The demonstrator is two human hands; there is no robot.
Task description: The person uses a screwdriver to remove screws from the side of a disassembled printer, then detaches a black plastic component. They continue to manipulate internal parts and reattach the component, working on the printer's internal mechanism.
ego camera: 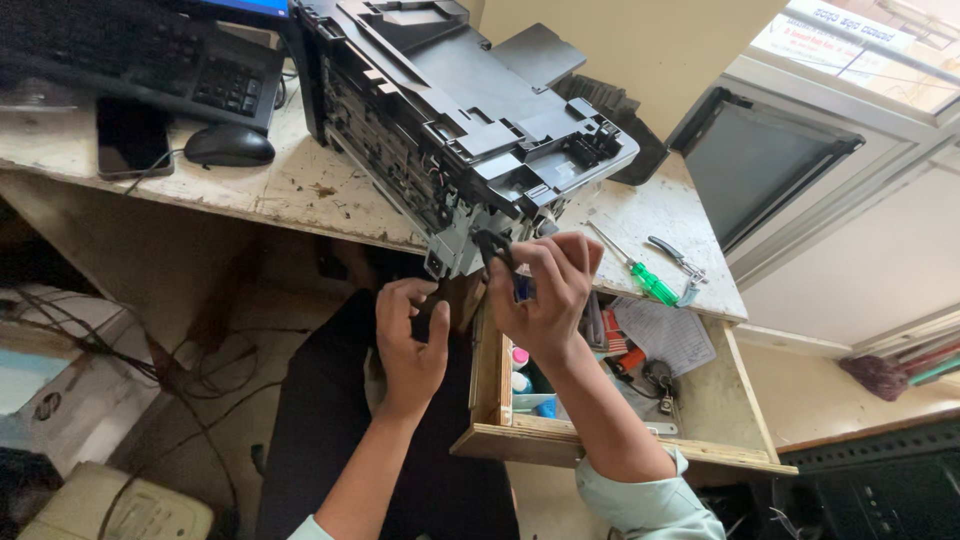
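A dark grey printer chassis [450, 120], stripped of its covers, lies tilted on a worn white desk [300, 190] and overhangs its front edge. My right hand [545, 295] pinches a small black part with a blue bit at the chassis's lower corner. Just left of it, my left hand [408, 340] is curled below the desk edge around a small dark piece; what that piece is cannot be made out.
A green-handled screwdriver [640, 275] and pliers [675, 258] lie on the desk to the right. Below them an open wooden drawer [600, 440] holds small tools and papers. A keyboard [150, 55], mouse [228, 146] and phone [132, 135] sit at left. Cables and boxes crowd the floor.
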